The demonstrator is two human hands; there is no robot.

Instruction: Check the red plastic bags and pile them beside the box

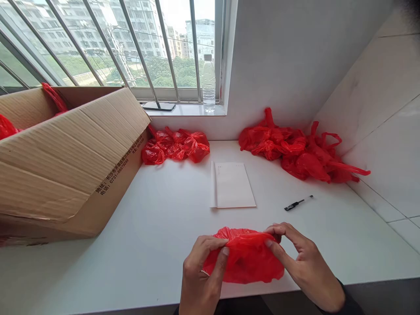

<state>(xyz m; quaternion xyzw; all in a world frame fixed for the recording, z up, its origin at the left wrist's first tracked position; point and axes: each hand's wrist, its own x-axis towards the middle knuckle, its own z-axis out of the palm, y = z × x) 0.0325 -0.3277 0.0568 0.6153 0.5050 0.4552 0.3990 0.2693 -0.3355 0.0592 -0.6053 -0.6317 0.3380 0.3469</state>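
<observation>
A crumpled red plastic bag (244, 258) rests at the near edge of the white table (164, 227). My left hand (200, 275) pinches its left side with thumb and fingers closed on the plastic. My right hand (305, 267) grips the bag's upper right edge, fingers curled over it. Both hands hold the same bag just above the tabletop.
A large open cardboard box (68, 162) with red bags inside stands at the left. A small heap of knotted red bags (175, 146) and a bigger loose pile (298, 151) lie at the back. A white notebook (232, 184), a black pen (298, 203), a water bottle (208, 78) and a phone (159, 106) are beyond.
</observation>
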